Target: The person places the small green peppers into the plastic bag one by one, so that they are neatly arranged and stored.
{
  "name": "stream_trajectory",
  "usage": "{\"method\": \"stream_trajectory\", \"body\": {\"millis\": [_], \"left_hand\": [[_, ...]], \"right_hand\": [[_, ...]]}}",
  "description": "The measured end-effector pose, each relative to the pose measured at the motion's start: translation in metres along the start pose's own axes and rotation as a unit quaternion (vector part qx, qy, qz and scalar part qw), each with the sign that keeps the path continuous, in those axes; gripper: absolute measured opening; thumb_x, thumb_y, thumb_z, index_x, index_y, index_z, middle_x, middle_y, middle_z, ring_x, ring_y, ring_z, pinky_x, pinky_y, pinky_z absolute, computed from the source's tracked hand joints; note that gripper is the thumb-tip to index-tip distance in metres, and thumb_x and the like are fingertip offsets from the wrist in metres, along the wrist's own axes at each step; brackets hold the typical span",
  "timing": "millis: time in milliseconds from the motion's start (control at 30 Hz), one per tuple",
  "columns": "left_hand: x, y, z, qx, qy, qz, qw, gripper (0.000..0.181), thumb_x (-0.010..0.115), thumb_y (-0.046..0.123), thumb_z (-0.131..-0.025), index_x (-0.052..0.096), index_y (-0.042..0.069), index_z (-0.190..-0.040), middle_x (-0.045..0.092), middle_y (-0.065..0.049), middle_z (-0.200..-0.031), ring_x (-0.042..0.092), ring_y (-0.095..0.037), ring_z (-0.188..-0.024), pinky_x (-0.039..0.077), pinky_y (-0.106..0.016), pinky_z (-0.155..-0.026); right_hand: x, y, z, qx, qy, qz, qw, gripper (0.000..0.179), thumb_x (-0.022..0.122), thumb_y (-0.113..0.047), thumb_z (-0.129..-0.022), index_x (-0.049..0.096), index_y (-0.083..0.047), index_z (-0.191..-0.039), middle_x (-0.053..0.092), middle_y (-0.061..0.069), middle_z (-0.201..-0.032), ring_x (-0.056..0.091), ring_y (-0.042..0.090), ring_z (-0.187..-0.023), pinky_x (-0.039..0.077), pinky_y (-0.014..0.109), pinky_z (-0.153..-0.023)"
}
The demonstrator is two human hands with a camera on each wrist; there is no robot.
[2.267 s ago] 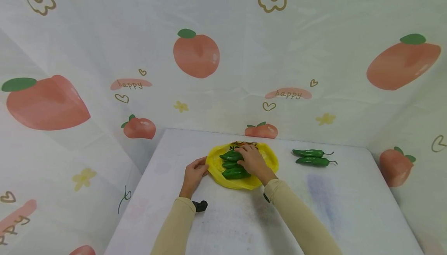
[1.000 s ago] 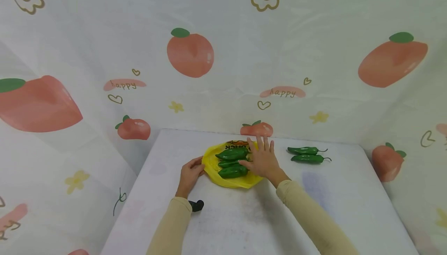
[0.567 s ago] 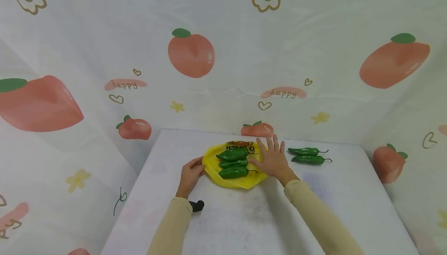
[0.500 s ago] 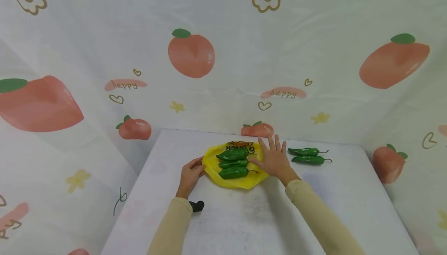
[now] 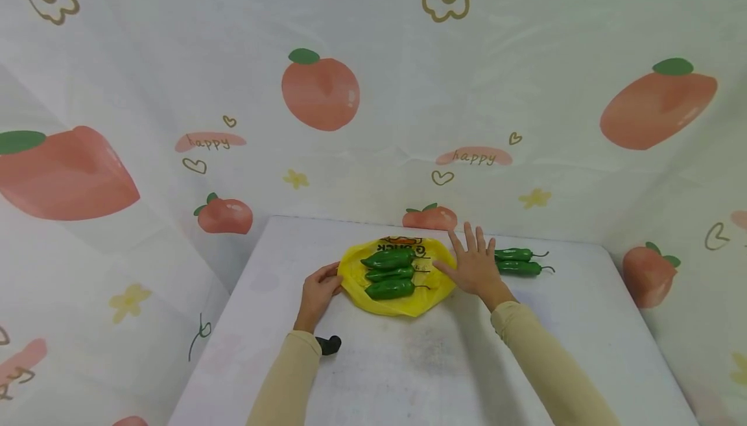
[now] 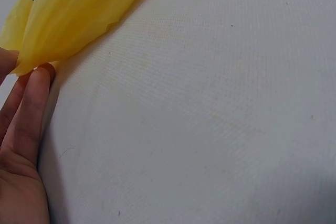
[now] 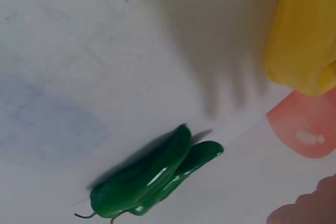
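Note:
My left hand pinches the left edge of a yellow plastic bag. The left wrist view shows the thumb and fingers meeting at the bag's rim. Three green chili peppers lie side by side on the bag, stems to the right. My right hand hovers with fingers spread, just right of the bag, holding nothing. It partly covers the tips of two more green peppers on the table. Only a small part of the right hand shows in the right wrist view.
The white table meets a cloth backdrop printed with fruit, behind and at both sides. A small black rounded object shows beside the left wrist.
My right hand has let go of the peppers on the bag, spread its fingers and moved right towards the other two peppers. My left hand stays at the bag's edge.

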State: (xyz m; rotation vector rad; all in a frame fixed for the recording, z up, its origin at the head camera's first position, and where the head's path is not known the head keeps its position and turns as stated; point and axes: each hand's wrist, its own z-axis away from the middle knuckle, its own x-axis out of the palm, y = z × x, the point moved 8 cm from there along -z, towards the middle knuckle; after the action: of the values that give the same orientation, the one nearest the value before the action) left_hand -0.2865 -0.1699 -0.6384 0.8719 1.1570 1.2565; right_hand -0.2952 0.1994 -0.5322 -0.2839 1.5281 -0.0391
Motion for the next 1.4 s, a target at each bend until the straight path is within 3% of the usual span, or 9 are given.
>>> {"method": "stream_trajectory", "body": {"millis": [767,1200,1400], "left_hand": [[0.000,0.000,0.004,0.005,-0.004,0.013,0.9999,0.039,0.071,0.021,-0.095,0.067,0.020,-0.134,0.066,-0.009,-0.134,0.069,-0.018,-0.108,0.062,-0.022,-0.085],[0.000,-0.002,0.002,0.003,-0.004,0.006,1.0000,0.038,0.071,0.021,-0.095,0.068,0.022,-0.133,0.066,-0.008,-0.133,0.069,-0.018,-0.109,0.062,-0.024,-0.087],[0.000,-0.003,0.001,0.004,-0.004,0.008,1.0000,0.038,0.071,0.023,-0.096,0.068,0.023,-0.133,0.066,-0.007,-0.134,0.069,-0.017,-0.110,0.062,-0.024,-0.088]], "right_hand": [[0.001,0.052,0.012,0.045,0.008,-0.013,0.9989,0.087,0.046,-0.062,-0.100,0.022,-0.008,-0.162,0.005,0.030,-0.168,0.007,0.056,-0.153,0.001,0.079,-0.120],[0.007,0.071,0.019,0.045,0.006,-0.009,0.9989,0.089,0.048,-0.064,-0.099,0.023,-0.004,-0.160,0.010,0.034,-0.165,0.010,0.059,-0.149,0.004,0.082,-0.117],[0.010,0.082,0.024,0.047,0.010,-0.004,0.9988,0.088,0.055,-0.059,-0.097,0.025,-0.003,-0.159,0.015,0.035,-0.162,0.013,0.060,-0.147,0.007,0.082,-0.116]]}}
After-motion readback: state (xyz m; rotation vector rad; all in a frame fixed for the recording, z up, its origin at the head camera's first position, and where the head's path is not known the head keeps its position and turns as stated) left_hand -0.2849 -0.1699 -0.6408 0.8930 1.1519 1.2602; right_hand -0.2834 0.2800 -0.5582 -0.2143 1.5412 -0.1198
